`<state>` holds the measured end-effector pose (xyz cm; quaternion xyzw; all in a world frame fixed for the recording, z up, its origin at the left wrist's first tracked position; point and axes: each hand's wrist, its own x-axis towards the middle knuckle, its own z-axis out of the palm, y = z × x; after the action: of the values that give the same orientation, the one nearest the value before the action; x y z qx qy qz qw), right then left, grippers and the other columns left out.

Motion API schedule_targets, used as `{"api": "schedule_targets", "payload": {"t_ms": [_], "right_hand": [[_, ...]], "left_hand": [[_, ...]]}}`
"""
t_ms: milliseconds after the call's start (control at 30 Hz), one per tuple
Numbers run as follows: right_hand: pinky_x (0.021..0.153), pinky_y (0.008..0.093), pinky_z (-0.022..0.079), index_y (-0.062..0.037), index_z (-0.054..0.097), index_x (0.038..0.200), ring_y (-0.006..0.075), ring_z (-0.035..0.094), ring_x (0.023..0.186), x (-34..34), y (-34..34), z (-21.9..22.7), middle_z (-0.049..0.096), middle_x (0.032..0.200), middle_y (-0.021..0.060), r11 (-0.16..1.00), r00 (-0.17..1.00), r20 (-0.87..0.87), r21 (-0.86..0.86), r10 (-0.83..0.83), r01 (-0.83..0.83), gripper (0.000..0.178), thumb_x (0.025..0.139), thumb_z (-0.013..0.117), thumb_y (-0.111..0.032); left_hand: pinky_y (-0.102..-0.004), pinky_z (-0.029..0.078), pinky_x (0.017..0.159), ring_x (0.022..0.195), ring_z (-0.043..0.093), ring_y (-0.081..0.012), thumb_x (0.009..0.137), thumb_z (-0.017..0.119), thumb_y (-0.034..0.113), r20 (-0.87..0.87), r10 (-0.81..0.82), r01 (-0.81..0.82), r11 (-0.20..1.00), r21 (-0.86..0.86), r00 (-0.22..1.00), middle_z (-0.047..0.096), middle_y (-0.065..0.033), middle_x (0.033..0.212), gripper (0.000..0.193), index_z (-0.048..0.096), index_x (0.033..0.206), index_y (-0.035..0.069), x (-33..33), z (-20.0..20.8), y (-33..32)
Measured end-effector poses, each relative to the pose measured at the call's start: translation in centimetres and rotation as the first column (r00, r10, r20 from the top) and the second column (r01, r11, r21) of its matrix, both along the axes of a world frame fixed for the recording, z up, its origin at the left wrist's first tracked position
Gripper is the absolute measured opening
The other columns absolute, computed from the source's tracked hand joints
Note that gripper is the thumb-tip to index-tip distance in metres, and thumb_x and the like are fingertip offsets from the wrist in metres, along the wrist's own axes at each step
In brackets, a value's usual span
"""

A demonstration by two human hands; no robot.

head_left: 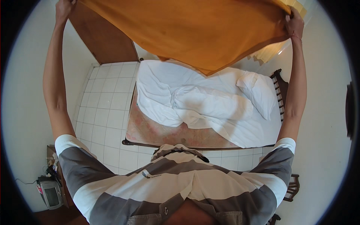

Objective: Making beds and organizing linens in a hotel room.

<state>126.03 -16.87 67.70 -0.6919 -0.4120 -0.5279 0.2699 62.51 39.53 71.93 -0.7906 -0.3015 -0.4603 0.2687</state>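
Orange cloth [195,30] stretched between two raised hands.
The right hand [295,25] clenches one end in its fingers; the left hand [64,10], partly cut off above, grips the other — the cloth droops to a point between them. Beyond and below the fingers lies a bed [159,131] with a rumpled white sheet [155,82] — a white pillow [258,92] toward the right fingers, a brown door [107,39] behind the left.

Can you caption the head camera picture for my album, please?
Left hand and right hand hold up an orange cloth near a rumpled bed.
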Motion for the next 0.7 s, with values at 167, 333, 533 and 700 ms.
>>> {"api": "schedule_targets", "payload": {"t_ms": [167, 333, 533, 700], "right_hand": [[0.08, 0.0426, 0.054, -0.0101, 0.066, 0.117, 0.0333, 0.068, 0.087, -6.0, -7.0, -8.1, 0.07, 0.094, 0.0152, 0.982, 0.986, -0.161, -0.191, -0.031, -0.001, 0.035, 0.082, 0.066, -0.01], [0.063, 0.0376, 0.049, -0.0006, 0.069, 0.097, 0.0292, 0.062, 0.064, -13.0, -13.0, -13.6, 0.065, 0.076, 0.02, 0.897, 0.84, -0.543, -0.369, 0.006, -0.245, 0.021, 0.083, 0.072, -0.016], [0.065, 0.0386, 0.047, 0.0037, 0.068, 0.09, 0.027, 0.059, 0.064, -20.3, -15.5, -22.7, 0.062, 0.071, 0.0209, 0.701, 0.647, -0.762, -0.481, -0.037, -0.526, 0.034, 0.09, 0.07, -0.03], [0.068, 0.0371, 0.046, 0.0051, 0.067, 0.093, 0.0214, 0.058, 0.069, -25.1, -13.5, -30.2, 0.067, 0.078, 0.017, 0.589, 0.196, -0.968, -0.069, 0.155, -0.805, 0.045, 0.098, 0.059, -0.039]], "left_hand": [[-0.0384, 0.054, 0.076, 0.086, 0.071, -0.029, 0.087, 0.066, 0.019, 0.024, -0.058, 0.062, 0.974, -0.219, 0.998, 0.071, -0.0173, 0.089, 0.032, 0.07, 0.119, 0.013, -3.7, -9.3, -8.3], [-0.0341, 0.052, 0.067, 0.068, 0.068, -0.0233, 0.087, 0.066, 0.009, 0.0, -0.175, 0.158, 0.892, -0.423, 0.985, 0.068, -0.0141, 0.075, 0.027, 0.07, 0.113, 0.007, -6.5, -18.6, -14.6], [-0.0317, 0.051, 0.06, 0.061, 0.065, -0.0165, 0.088, 0.065, 0.001, 0.176, -0.102, 0.198, 0.688, -0.698, 0.979, 0.067, -0.0128, 0.071, 0.019, 0.07, 0.105, -0.002, -8.2, -35.0, -16.7], [-0.0272, 0.054, 0.067, 0.071, 0.066, -0.0114, 0.091, 0.068, 0.004, 0.637, 0.12, 0.568, 0.349, -0.746, 0.762, 0.071, -0.0055, 0.084, 0.014, 0.071, 0.1, -0.006, -5.6, -48.7, -18.5]]}}
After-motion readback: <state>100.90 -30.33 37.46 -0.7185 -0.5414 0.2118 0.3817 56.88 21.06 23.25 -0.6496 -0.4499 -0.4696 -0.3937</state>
